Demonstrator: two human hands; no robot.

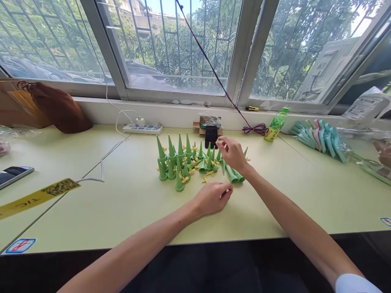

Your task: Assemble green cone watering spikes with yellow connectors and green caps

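- Green cones (180,162) stand upright in a tight cluster mid-table, near the window ledge; a few more lie on their sides (233,175) at the cluster's right edge, with small yellow pieces (210,173) scattered among them.
- The step in hand looks like picking through the cluster's right side, piece by piece.
- Any further pick there calls for a fine pinch and a light approach, since the upright cones stand close together and look easy to topple.
- Right hand (232,154) hovers over the right end of the cluster, thumb and fingertips drawn nearly together; whether they grip anything cannot be told.
- Left hand (212,198) rests on the table (91,203) just in front of the cones, fingers curled and tips pinched; anything held is hidden.
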